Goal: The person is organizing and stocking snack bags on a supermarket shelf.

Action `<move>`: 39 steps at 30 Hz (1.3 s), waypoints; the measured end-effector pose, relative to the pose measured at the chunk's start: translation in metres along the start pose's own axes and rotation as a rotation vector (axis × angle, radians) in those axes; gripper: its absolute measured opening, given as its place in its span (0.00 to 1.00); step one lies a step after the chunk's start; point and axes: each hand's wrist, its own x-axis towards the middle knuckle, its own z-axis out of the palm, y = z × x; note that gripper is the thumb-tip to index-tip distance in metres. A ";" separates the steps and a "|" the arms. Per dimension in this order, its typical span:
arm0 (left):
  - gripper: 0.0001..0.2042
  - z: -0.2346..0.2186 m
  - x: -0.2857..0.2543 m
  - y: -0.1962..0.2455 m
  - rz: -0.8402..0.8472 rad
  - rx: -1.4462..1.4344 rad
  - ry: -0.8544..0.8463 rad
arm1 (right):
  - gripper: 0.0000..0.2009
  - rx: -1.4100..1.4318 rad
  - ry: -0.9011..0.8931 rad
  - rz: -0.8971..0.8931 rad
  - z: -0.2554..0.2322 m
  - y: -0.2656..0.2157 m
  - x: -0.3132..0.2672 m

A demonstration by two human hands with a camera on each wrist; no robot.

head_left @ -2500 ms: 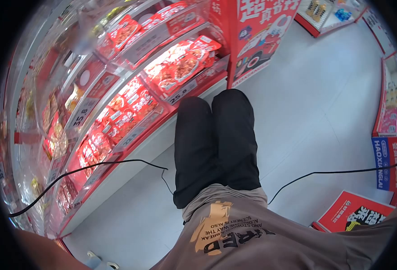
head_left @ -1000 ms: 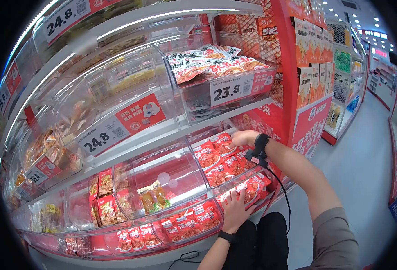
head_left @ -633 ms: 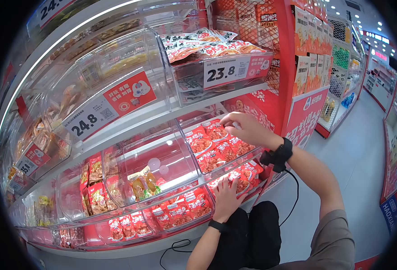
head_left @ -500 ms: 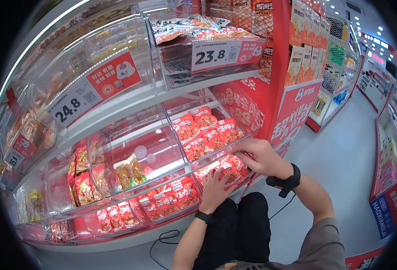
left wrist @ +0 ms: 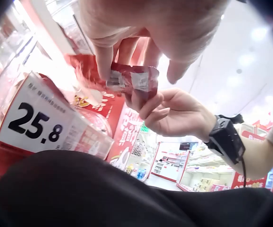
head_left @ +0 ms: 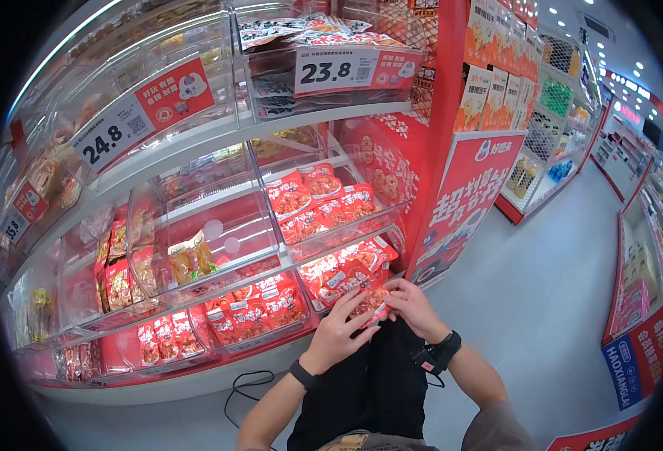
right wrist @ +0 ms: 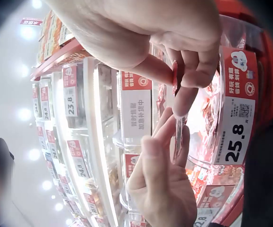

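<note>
Above the lap, in the head view, a small red food packet [head_left: 371, 304] is held between both hands. The left hand [head_left: 335, 338] has its fingers around the packet's near side. At the other edge, the right hand [head_left: 416, 310] pinches the packet with thumb and fingers. The left wrist view shows the packet's back [left wrist: 136, 81] below the left hand [left wrist: 150, 23]. Seen edge-on in the right wrist view, the packet [right wrist: 178, 125] lies between the right hand [right wrist: 150, 38] above and the left hand [right wrist: 167, 184] below.
Similar red packets [head_left: 346, 270] fill the lower bin just beyond the hands, and more [head_left: 320, 203] lie in the clear bin above. A red sign panel [head_left: 463, 199] stands right of the shelf. Black cable [head_left: 234, 391] lies on the floor at left.
The left hand has come off the lower bin's packets, and the right hand has moved down and back from the shelf. A packet is now between them. The view has shifted right.
</note>
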 end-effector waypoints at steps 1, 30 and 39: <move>0.14 -0.008 -0.001 0.013 0.038 -0.016 -0.001 | 0.11 0.013 -0.047 -0.028 0.003 -0.008 -0.008; 0.34 0.020 0.022 -0.047 -0.363 0.552 -0.217 | 0.16 -0.217 0.435 -0.016 0.042 -0.145 0.212; 0.32 0.034 0.015 -0.059 -0.410 0.605 -0.190 | 0.17 -0.827 0.168 -0.901 0.079 -0.141 0.056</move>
